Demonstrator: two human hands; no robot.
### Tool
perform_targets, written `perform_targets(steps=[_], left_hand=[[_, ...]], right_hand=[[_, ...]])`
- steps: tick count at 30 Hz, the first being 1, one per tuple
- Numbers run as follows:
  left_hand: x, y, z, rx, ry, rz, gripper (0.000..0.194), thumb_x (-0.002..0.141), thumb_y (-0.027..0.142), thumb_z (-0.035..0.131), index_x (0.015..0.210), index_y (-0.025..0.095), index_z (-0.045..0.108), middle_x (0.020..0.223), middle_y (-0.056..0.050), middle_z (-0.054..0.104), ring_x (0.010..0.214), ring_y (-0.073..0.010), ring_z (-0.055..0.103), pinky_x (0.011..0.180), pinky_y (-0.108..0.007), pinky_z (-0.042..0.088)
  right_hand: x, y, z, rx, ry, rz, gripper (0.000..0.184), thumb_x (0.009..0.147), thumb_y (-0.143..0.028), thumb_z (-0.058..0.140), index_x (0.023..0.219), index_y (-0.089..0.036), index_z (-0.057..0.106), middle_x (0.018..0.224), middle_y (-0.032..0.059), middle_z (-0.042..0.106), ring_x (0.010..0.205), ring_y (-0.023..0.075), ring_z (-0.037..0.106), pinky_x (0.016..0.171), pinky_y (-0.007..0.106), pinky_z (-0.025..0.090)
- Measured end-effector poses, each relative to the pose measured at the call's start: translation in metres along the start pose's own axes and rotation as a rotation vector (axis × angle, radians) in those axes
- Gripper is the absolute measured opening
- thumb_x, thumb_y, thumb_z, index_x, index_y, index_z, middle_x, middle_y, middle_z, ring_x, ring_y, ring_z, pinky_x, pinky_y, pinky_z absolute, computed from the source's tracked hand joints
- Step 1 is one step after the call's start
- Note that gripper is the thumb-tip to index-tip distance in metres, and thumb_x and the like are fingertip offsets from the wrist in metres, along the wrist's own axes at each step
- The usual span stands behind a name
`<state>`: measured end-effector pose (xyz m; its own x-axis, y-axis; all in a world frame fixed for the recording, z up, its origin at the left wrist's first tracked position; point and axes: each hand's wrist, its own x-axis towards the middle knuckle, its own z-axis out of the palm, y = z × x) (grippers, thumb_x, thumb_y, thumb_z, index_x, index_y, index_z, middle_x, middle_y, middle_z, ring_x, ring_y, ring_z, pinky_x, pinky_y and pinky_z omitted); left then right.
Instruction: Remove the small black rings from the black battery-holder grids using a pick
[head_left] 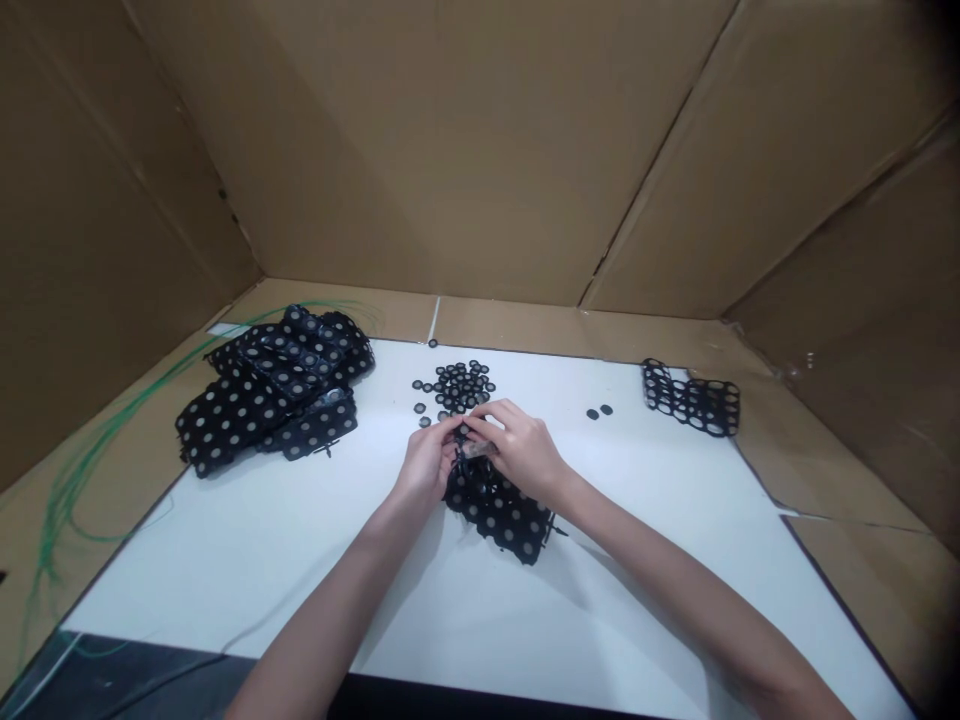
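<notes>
Two hands pressed tight together now, left hand (pixel 429 462) and right hand (pixel 523 452) narrowly pinching a small clear piece (pixel 474 449) at the top edge of a black perforated panel (pixel 495 515), and one slip could flick it into the loose black rings (pixel 457 385) just beyond!

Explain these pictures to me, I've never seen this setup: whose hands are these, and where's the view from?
There's no machine: this is a person's left hand and right hand, seen from one head-worn camera looking down. They meet above a black perforated plastic grid, by a small clear piece; exactly what they grip is hard to tell. On the white board lie a pile of small black rings, a stack of similar grids and another grid. Cardboard walls surround it.
</notes>
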<state>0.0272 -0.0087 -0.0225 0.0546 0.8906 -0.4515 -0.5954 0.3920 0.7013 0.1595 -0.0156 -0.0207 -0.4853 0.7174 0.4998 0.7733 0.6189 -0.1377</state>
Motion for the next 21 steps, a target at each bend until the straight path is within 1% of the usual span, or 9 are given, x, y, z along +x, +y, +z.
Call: perform_targets(steps=[2,5,8,11,15,21], left_hand=[[0.0,0.0,0.0,0.006,-0.005,-0.008,0.005,0.066,0.009,0.059,0.062,0.008,0.062,0.056,-0.004,0.062,0.054,-0.0105,0.058,0.057,-0.021,0.046],[-0.001,0.001,-0.001,0.028,-0.018,-0.005,0.006,0.067,0.01,0.059,0.061,0.008,0.062,0.053,-0.003,0.059,0.052,-0.0099,0.055,0.057,-0.022,0.046],[-0.002,0.002,-0.001,0.064,-0.034,0.011,0.01,0.064,0.011,0.063,0.055,0.009,0.059,0.048,-0.001,0.055,0.046,-0.0081,0.05,0.053,-0.021,0.043],[-0.003,0.002,-0.002,0.092,-0.045,0.024,0.014,0.059,0.014,0.068,0.052,0.009,0.057,0.046,0.0,0.053,0.043,-0.0073,0.047,0.049,-0.021,0.04],[0.0,-0.001,-0.005,0.129,-0.051,0.043,0.019,0.054,0.02,0.072,0.051,0.009,0.056,0.045,0.0,0.053,0.044,-0.0078,0.047,0.046,-0.021,0.037],[0.005,-0.005,-0.01,0.18,-0.051,0.078,0.024,0.053,0.027,0.074,0.054,0.009,0.059,0.045,0.0,0.052,0.043,-0.0076,0.045,0.045,-0.02,0.034]], right_hand=[[0.0,-0.001,-0.001,-0.031,-0.004,-0.015,0.022,0.084,-0.018,0.047,0.103,-0.02,0.06,0.099,0.0054,0.063,0.091,0.0168,0.055,0.054,0.024,0.044],[0.0,-0.003,-0.004,-0.063,0.006,-0.034,0.021,0.084,-0.016,0.047,0.1,-0.019,0.06,0.097,0.0052,0.064,0.09,0.0157,0.055,0.048,0.022,0.04],[-0.001,-0.005,-0.005,-0.098,0.057,-0.061,0.019,0.085,-0.015,0.045,0.096,-0.018,0.06,0.091,0.0049,0.064,0.086,0.014,0.054,0.044,0.021,0.035],[-0.003,-0.006,-0.003,-0.187,0.113,-0.142,0.019,0.085,-0.013,0.045,0.096,-0.014,0.06,0.086,0.0055,0.064,0.084,0.0142,0.053,0.042,0.022,0.031],[-0.006,-0.007,0.003,-0.27,0.165,-0.213,0.017,0.085,-0.01,0.044,0.091,-0.011,0.06,0.082,0.0061,0.063,0.084,0.0153,0.053,0.043,0.023,0.031],[-0.007,-0.007,0.008,-0.265,0.224,-0.242,0.017,0.084,-0.008,0.045,0.091,-0.01,0.061,0.082,0.0067,0.064,0.085,0.016,0.054,0.046,0.022,0.035]])
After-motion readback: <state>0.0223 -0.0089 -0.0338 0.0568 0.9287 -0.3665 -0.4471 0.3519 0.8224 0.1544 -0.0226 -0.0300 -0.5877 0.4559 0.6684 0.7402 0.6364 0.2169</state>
